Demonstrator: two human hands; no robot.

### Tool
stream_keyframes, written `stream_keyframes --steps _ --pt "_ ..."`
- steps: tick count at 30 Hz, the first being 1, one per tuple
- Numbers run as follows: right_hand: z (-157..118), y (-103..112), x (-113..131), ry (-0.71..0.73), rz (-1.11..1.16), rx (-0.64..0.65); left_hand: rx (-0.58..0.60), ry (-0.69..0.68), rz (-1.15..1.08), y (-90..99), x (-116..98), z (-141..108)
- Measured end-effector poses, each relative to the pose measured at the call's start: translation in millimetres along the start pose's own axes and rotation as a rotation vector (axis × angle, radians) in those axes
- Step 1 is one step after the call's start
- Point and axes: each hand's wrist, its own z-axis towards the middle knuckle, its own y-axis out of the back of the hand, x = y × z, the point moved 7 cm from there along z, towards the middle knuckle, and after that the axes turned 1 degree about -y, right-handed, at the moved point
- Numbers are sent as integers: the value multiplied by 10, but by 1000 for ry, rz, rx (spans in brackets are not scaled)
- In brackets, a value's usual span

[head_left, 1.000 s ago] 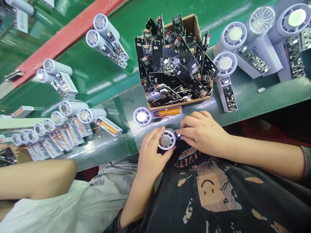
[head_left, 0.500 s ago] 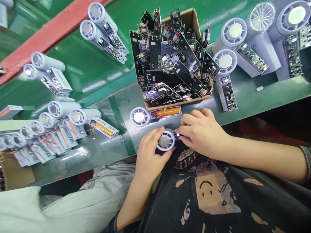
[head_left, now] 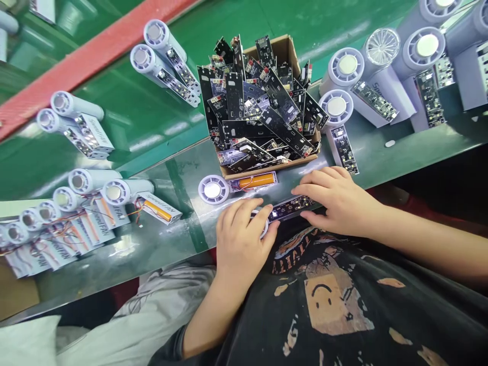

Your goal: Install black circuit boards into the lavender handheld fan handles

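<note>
A lavender fan (head_left: pixel 266 226) lies at the bench's front edge, its round head mostly covered by my left hand (head_left: pixel 244 236), whose fingers and thumb are closed on it. From its head a handle with a black circuit board (head_left: pixel 293 207) extends to the right. My right hand (head_left: pixel 330 201) has its fingers and thumb around the far end of that board. Just behind, another fan (head_left: pixel 213 189) lies with an orange battery (head_left: pixel 256 180) in its open handle. A cardboard box (head_left: pixel 272 166) heaped with black circuit boards (head_left: pixel 263 101) stands beyond.
Several fans with wired batteries (head_left: pixel 158 210) line the left of the green bench (head_left: pixel 179 229). More fans (head_left: pixel 345 66) stand at the right. Two pairs lie at the back left. A person's pale-clad legs (head_left: pixel 168 295) are at the lower left.
My right hand has moved right along the handle, uncovering the circuit board. My left hand now covers more of the fan head. The whole view has shifted slightly.
</note>
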Motion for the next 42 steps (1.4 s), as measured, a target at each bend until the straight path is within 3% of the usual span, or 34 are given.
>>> stream_keyframes --steps 5,12,26,33,42 --pt "-18 -1 -69 42 5 -7 38 25 -41 -26 6 18" --pt "45 -12 40 142 9 -51 94 74 -223 -69 42 21" --pt "4 -3 -92 54 75 44 53 98 -209 -89 88 33" --pt "7 15 25 118 -42 -22 62 67 -161 -85 56 32" --pt "10 8 38 25 -39 40 100 82 -132 -71 1 67"
